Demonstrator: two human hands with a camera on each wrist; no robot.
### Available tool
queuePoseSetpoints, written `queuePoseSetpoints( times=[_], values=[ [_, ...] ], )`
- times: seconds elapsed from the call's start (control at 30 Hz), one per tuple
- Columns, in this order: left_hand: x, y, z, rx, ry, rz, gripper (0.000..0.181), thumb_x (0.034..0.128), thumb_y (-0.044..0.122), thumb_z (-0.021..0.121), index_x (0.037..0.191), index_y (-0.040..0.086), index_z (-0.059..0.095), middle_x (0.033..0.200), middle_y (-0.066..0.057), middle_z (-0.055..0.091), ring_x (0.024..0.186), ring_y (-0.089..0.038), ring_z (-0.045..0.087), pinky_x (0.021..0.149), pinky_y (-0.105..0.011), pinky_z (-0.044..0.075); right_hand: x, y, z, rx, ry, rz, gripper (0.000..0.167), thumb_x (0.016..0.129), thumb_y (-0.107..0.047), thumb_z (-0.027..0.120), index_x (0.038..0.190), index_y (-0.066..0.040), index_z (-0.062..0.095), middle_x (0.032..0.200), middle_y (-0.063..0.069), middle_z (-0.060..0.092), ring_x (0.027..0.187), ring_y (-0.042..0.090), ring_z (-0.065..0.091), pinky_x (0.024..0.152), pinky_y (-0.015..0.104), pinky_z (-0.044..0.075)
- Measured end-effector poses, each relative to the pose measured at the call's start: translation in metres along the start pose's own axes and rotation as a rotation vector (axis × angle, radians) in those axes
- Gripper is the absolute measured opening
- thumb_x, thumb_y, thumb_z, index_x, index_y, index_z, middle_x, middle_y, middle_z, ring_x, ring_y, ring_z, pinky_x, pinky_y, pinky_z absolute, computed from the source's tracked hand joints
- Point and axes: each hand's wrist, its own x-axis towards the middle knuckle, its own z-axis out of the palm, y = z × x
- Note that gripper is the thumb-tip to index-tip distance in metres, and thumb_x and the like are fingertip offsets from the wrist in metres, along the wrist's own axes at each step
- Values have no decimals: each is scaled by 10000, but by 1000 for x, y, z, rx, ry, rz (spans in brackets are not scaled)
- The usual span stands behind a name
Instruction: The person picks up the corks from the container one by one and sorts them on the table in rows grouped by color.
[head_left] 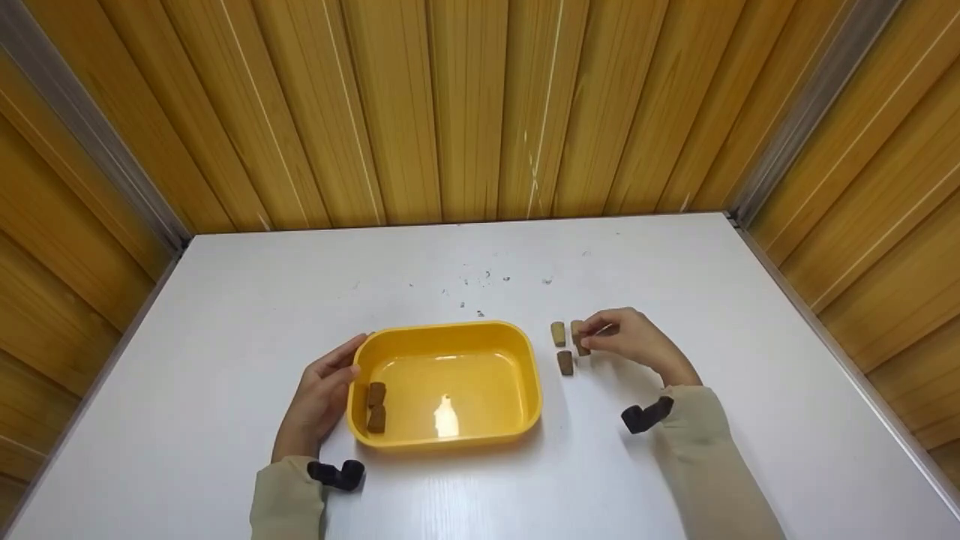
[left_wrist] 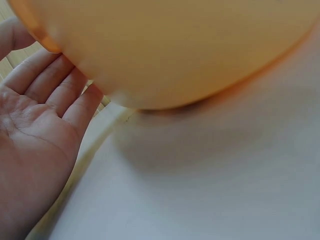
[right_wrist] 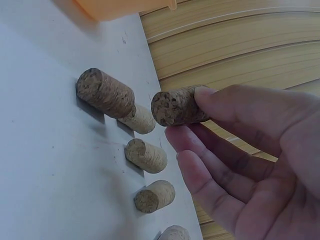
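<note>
My right hand [head_left: 634, 341] pinches a dark brown cork [right_wrist: 180, 106] between thumb and fingers, just above the table at the right. Below and beside it, another dark cork [head_left: 565, 363] and a light cork [head_left: 558, 334] stand on the tabletop. More light corks [right_wrist: 146, 156] line up past them in the right wrist view; the hand hides some of these from the head view. My left hand [head_left: 322, 394] holds the left side of a yellow tray [head_left: 450, 442], thumb at the rim and fingers against the outer wall. Two brown corks [head_left: 376, 406] lie inside, along its left wall.
The white table [head_left: 622, 262] carries small dark marks [head_left: 486, 277] behind the tray. Wood-patterned panels [head_left: 465, 112] enclose it at the back and both sides. A black wrist mount [head_left: 646, 415] sits on the right sleeve, and another [head_left: 336, 475] on the left.
</note>
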Motion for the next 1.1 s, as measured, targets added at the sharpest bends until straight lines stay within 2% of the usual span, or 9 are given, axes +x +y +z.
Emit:
queuePoseSetpoints(
  times=[0.27, 0.5, 0.63, 0.87, 1.1],
  values=[
    [0, -2, 0, 3, -4, 14, 547, 895, -37, 557, 1422, -29, 413, 1327, 55, 600, 1272, -77, 523, 1047, -213, 430, -2, 11, 3, -23, -14, 22, 234, 852, -215, 706, 1050, -91, 717, 1041, 60, 696, 969, 213, 618, 926, 395, 502],
    [1, -1, 0, 3, 7, 4, 545, 892, -25, 574, 1418, -17, 428, 1343, 40, 590, 1278, -86, 519, 1049, -218, 429, -3, 17, 4, -5, -21, 60, 192, 841, -187, 715, 1006, -90, 727, 1000, 43, 697, 921, 180, 613, 816, 274, 519],
    [1, -1, 0, 7, 6, 3, 547, 893, -27, 571, 1420, -14, 426, 1349, 40, 584, 1283, -82, 513, 1052, -218, 426, -4, 20, 5, 3, -27, 56, 209, 839, -174, 718, 1010, -53, 718, 993, 74, 684, 889, 161, 621, 763, 238, 534],
    [0, -1, 0, 6, -1, 10, 545, 896, -23, 568, 1421, -14, 425, 1349, 41, 586, 1284, -83, 513, 1054, -219, 425, -5, 22, 7, 28, -35, 72, 230, 844, -187, 717, 1026, -47, 713, 1068, 118, 575, 880, 154, 612, 759, 236, 552],
    [0, 0, 1, -2, 0, -12, 556, 890, -12, 574, 1426, 3, 427, 1350, 40, 586, 1285, -93, 512, 1056, -227, 426, -6, 24, 9, 17, -12, 72, 256, 845, -235, 721, 1046, -77, 716, 1046, 94, 555, 911, 181, 561, 766, 251, 528]
  ],
)
